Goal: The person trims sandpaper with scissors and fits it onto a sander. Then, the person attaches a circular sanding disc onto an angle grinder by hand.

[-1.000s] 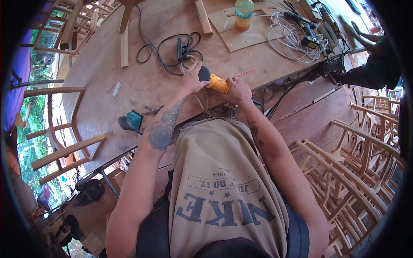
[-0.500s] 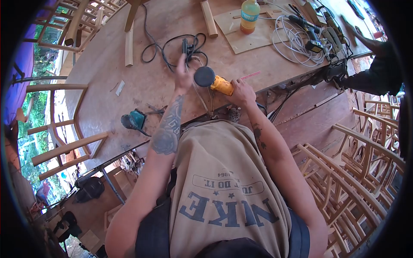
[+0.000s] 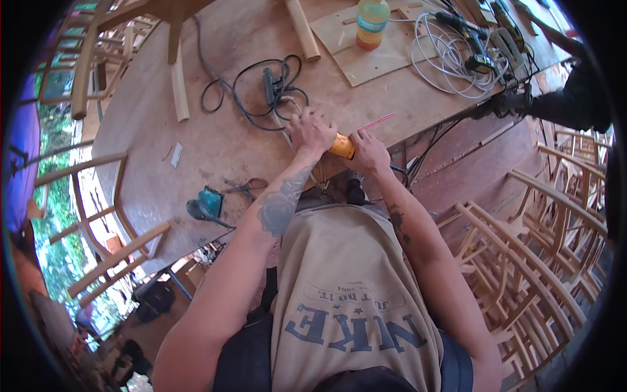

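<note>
Near the front edge of the wooden table (image 3: 228,140), a yellow power tool (image 3: 341,146) lies between my two hands. My right hand (image 3: 371,154) is wrapped round its rear end. My left hand (image 3: 312,134) lies over the front end, fingers bent, and hides the round dark head. Whether it grips the head cannot be made out. Just beyond my left hand are a black power strip (image 3: 268,87) and its looped dark cable. A thin red-and-white stick (image 3: 377,121) lies beyond my right hand.
A teal sander (image 3: 208,204) sits at the left near edge. A bottle (image 3: 372,25) stands on a board, beside coiled white cable (image 3: 450,65) and a cordless drill (image 3: 479,57). Wooden chair frames (image 3: 522,242) are stacked at right, others at left. Another person's dark sleeve (image 3: 575,101) shows at upper right.
My left hand has moved from beside the power strip onto the front of the yellow tool, covering its round head. My right hand still holds the rear. The view has shifted slightly.
</note>
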A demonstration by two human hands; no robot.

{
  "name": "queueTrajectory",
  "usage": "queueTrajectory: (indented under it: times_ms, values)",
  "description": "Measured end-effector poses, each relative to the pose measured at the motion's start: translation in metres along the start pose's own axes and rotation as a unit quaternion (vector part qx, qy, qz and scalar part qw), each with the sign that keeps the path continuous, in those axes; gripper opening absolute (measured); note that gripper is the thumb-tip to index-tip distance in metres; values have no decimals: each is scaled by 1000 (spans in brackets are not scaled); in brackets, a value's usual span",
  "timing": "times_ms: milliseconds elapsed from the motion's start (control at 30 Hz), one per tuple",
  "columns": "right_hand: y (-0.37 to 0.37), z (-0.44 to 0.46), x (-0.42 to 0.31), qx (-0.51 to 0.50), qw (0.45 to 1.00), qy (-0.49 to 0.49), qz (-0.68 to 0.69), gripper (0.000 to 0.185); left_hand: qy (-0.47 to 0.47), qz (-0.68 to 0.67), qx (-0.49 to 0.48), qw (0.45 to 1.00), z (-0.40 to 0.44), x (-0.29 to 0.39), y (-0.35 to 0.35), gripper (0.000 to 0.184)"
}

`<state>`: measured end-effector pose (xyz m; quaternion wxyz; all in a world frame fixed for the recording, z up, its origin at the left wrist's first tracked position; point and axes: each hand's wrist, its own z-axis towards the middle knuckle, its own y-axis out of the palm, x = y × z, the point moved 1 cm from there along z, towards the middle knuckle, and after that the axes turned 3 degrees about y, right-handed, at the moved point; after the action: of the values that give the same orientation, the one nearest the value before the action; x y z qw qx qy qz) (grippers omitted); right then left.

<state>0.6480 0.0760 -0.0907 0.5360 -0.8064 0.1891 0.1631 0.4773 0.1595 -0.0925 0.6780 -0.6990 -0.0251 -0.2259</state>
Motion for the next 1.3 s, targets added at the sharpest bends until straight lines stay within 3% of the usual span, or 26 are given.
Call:
queueTrajectory:
  times_ms: [67, 167, 400, 500, 567, 600, 667, 700, 767, 800, 933, 1033, 1100, 1167, 1300]
  values:
    - [1, 3, 3, -5, 1000, 6, 0, 56, -52, 64, -4, 997, 4, 3, -2, 21]
    - [3, 8, 7, -2, 1000, -12, 0, 55, -51, 77, -5, 996, 9, 5, -2, 14]
    - [5, -1, 11, 8, 1000, -21, 12, 52, -39, 112, -17, 993, 8, 13, -3, 14]
    - [7, 4, 9, 33, 999, -19, 26, 51, -15, 137, -56, 989, 6, 6, -11, 25]
    - [8, -2, 16, 32, 999, -18, 15, 51, 64, -3, -7, 998, 3, 3, -16, 49]
    - [10, -4, 15, 30, 999, -21, 14, 51, 72, -3, -6, 997, 5, -6, -19, 49]
    - [7, -2, 14, 30, 999, -23, 15, 51, -10, -107, 152, 983, 11, -27, -29, 68]
    - [5, -4, 12, 26, 999, -18, 20, 52, -12, -103, 149, 983, 7, -31, -28, 68]
    - [4, -3, 11, 21, 999, -16, 23, 52, -254, -88, 105, 958, 11, -40, -18, 68]
    - [5, -3, 10, 24, 999, -15, 21, 52, -300, -85, 60, 948, 11, -35, -12, 67]
    - [7, -1, 12, 24, 999, -11, 20, 53, -279, -165, 46, 945, 9, -39, 10, 57]
    - [4, -1, 12, 30, 999, -16, 30, 51, -264, -118, 89, 953, 8, -27, 6, 49]
    - [5, 4, 14, 30, 999, -15, 28, 51, -213, -114, 67, 968, 15, -31, 8, 44]
    - [11, 3, 12, 24, 999, -12, 29, 51, -166, 16, 117, 979, 9, -39, 18, 39]
    - [12, 3, 13, 28, 999, -16, 30, 51, -145, -61, 67, 985, 14, -41, 13, 37]
